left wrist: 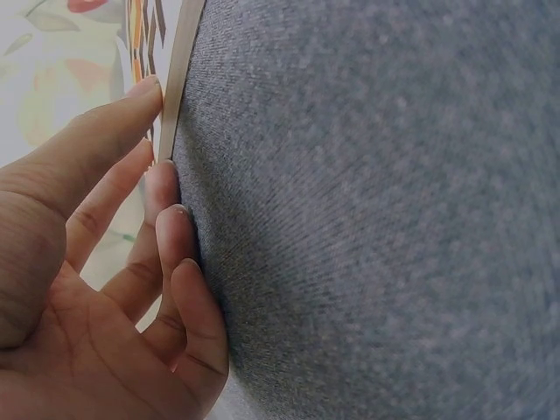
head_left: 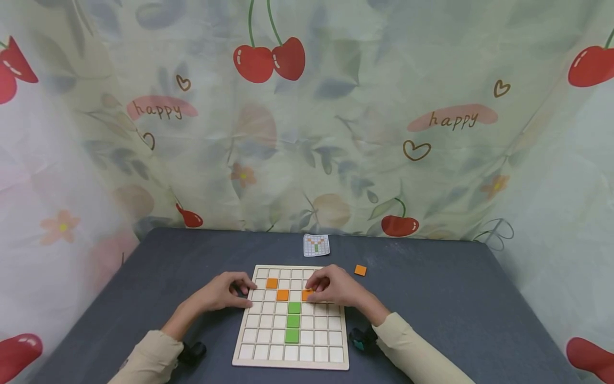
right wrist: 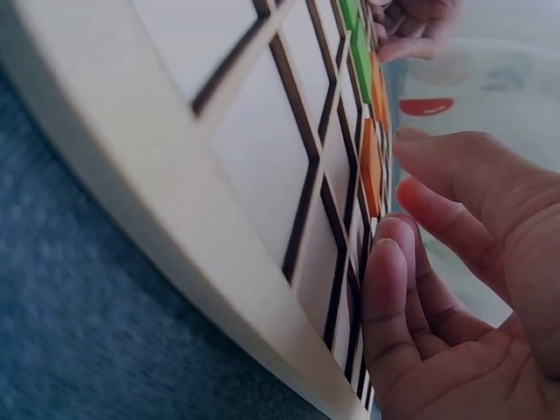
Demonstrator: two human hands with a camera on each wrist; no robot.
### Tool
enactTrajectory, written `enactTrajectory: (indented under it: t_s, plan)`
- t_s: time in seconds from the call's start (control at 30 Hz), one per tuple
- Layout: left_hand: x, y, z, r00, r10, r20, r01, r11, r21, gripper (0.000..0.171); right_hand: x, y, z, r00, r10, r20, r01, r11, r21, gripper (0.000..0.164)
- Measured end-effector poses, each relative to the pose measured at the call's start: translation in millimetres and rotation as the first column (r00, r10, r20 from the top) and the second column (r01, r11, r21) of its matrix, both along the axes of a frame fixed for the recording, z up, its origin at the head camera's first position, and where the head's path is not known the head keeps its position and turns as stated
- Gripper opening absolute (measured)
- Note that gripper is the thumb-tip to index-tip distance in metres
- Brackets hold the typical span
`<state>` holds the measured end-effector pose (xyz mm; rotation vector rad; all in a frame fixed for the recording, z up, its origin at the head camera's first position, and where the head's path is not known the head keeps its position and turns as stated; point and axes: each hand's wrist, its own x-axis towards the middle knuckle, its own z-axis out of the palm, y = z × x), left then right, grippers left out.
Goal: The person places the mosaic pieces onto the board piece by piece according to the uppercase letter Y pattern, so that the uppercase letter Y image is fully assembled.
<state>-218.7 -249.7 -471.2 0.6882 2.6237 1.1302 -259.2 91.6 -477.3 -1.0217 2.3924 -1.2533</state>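
Note:
A pale wooden grid board (head_left: 290,366) lies on the dark table. Three green tiles (head_left: 293,321) fill cells in one column, and orange tiles sit above them: two on the left (head_left: 272,283) (head_left: 282,295) and one on the right (head_left: 305,294). At the board's left edge, my left hand (head_left: 225,292) touches the rim with thumb and fingertips. My right hand (head_left: 336,286) is over the upper right cells, partly covering the right orange tile. In the right wrist view, thumb and index finger stand just off that orange tile (right wrist: 371,168), with a small gap.
A loose orange tile (head_left: 360,270) lies right of the board's top corner. Behind the board is a small card (head_left: 316,245) printed with a grid pattern. A patterned curtain (head_left: 307,160) borders the table's back. Black devices (head_left: 192,353) (head_left: 363,340) are at both wrists.

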Motion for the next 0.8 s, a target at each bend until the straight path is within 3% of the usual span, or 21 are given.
enactTrajectory:
  t_s: [0.3, 0.8]
  plan:
    - [-0.1, 0, -0.5, 1.000, 0.003, -0.007, -0.003, 1.000, -0.008, 0.029, -1.9, 15, 4.0, 0.999, 0.026, 0.018, -0.026, 0.999, -0.041, 0.019]
    - [-3.2, 0, -0.3, 0.999, -0.008, 0.031, 0.007, 1.000, 0.018, 0.026, 0.5, 65, 9.7, 1.000, -0.024, 0.009, 0.024, 0.999, -0.038, 0.021]
